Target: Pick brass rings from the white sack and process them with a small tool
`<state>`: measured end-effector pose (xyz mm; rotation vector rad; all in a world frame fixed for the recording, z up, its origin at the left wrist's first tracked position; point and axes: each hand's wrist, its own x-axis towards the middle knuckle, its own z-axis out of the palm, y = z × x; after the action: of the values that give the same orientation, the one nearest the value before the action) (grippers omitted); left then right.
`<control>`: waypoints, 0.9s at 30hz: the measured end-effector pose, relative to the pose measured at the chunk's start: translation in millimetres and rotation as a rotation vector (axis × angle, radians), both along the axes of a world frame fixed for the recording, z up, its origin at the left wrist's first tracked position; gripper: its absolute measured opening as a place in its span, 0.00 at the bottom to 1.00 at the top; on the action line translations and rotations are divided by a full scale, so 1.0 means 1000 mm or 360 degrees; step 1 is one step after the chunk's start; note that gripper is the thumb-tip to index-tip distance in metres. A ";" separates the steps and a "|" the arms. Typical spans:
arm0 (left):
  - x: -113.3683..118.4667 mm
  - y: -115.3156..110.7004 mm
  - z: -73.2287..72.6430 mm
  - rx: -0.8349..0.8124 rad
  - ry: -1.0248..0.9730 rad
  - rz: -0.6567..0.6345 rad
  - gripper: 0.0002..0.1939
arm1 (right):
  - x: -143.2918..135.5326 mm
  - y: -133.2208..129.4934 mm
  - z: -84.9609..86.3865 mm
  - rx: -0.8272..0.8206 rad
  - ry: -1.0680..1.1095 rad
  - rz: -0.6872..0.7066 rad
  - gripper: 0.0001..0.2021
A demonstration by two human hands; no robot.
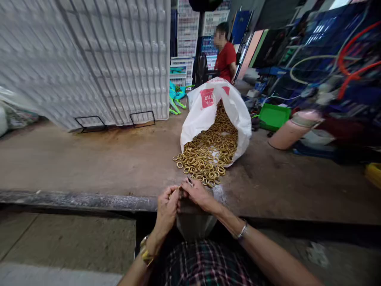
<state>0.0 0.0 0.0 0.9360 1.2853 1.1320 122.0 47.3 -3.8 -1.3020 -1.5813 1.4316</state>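
Nearest, a dark plaid garment (205,264) covers the person's front, between two bare forearms. The left wrist wears a gold-coloured watch (145,252), the right a thin silver-coloured bracelet (243,230). Both hands meet over the near edge of the brown, flat-topped bench (113,159). The left hand (167,204) has thumb and fingers pinched together; whatever lies between them is too hidden to tell. The right hand (198,193) has its fingers clamped on a small, dark, pointed tool (189,181), its tip showing above them.

Just beyond the hands, a heap of brass-coloured round rings (205,159) spills onto the bench from the open mouth of a white sack with red print (244,115), which lies on its side and holds many more. Farther right are a pink cylinder (285,131), tilted, and a shallow green plastic tray (274,116). To the far left, tall white ribbed panels (125,59) stand on the bench behind black wire brackets (143,118). Farthest, a person in a red shirt (226,61) is near stacked white slatted crates (188,35).
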 end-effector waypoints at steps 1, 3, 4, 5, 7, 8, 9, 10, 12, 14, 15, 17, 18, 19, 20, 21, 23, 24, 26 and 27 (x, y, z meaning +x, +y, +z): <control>0.000 0.000 -0.001 -0.0019 -0.0039 -0.0043 0.14 | 0.000 0.000 0.002 0.0047 -0.0042 -0.0007 0.10; 0.000 0.001 -0.002 -0.0052 -0.0117 -0.0096 0.15 | 0.001 0.001 0.006 0.0129 -0.0104 -0.0017 0.09; 0.001 0.001 -0.002 -0.0066 -0.0155 -0.0107 0.15 | 0.001 0.001 0.007 0.0164 -0.0124 -0.0020 0.09; 0.001 0.001 -0.002 -0.0080 -0.0196 -0.0106 0.15 | 0.001 0.001 0.008 0.0205 -0.0143 -0.0026 0.09; 0.002 0.001 -0.001 -0.0100 -0.0269 -0.0070 0.14 | 0.001 0.000 0.009 0.0250 -0.0141 -0.0018 0.09; 0.002 0.001 -0.001 -0.0106 -0.0305 -0.0049 0.14 | 0.001 -0.001 0.010 0.0250 -0.0125 -0.0008 0.09; 0.003 0.001 0.000 -0.0111 -0.0344 -0.0033 0.14 | 0.001 -0.001 0.010 0.0241 -0.0099 0.0003 0.09; 0.003 0.001 0.001 -0.0112 -0.0382 -0.0024 0.13 | 0.001 -0.001 0.011 0.0230 -0.0066 0.0015 0.09; 0.003 0.000 0.003 -0.0105 -0.0465 -0.0035 0.13 | 0.001 -0.002 0.013 0.0206 0.0001 0.0033 0.10; 0.003 0.000 0.004 -0.0094 -0.0562 -0.0063 0.13 | 0.001 -0.002 0.015 0.0199 0.0037 0.0034 0.10; 0.002 0.000 0.004 -0.0090 -0.0607 -0.0076 0.12 | 0.000 -0.002 0.016 0.0204 0.0043 0.0029 0.10; 0.000 -0.001 0.004 -0.0086 -0.0689 -0.0097 0.11 | 0.000 -0.001 0.017 0.0224 0.0047 0.0024 0.10; -0.001 -0.001 0.003 -0.0086 -0.0726 -0.0103 0.11 | -0.001 -0.001 0.017 0.0240 0.0051 0.0023 0.10; -0.001 -0.001 0.003 -0.0088 -0.0757 -0.0107 0.11 | -0.001 -0.001 0.017 0.0254 0.0057 0.0026 0.10; -0.002 -0.001 0.002 -0.0093 -0.0785 -0.0111 0.11 | -0.002 -0.001 0.017 0.0261 0.0064 0.0031 0.10; -0.003 -0.002 0.001 -0.0098 -0.0810 -0.0116 0.10 | -0.002 -0.001 0.016 0.0264 0.0069 0.0034 0.10; -0.003 -0.002 0.000 -0.0104 -0.0847 -0.0122 0.10 | -0.002 -0.001 0.015 0.0267 0.0067 0.0034 0.10; -0.003 -0.003 -0.001 -0.0104 -0.0860 -0.0121 0.10 | -0.002 -0.001 0.014 0.0267 0.0056 0.0030 0.10; -0.002 -0.003 -0.002 -0.0101 -0.0874 -0.0109 0.11 | -0.002 -0.001 0.013 0.0274 -0.0008 0.0004 0.09; -0.002 -0.004 -0.002 -0.0096 -0.0875 -0.0095 0.11 | -0.001 -0.001 0.012 0.0289 -0.0067 -0.0011 0.09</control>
<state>-1.7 -3.6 -1.9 0.5558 0.8312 1.1901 120.6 46.3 8.0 -1.2364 -1.6900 1.2324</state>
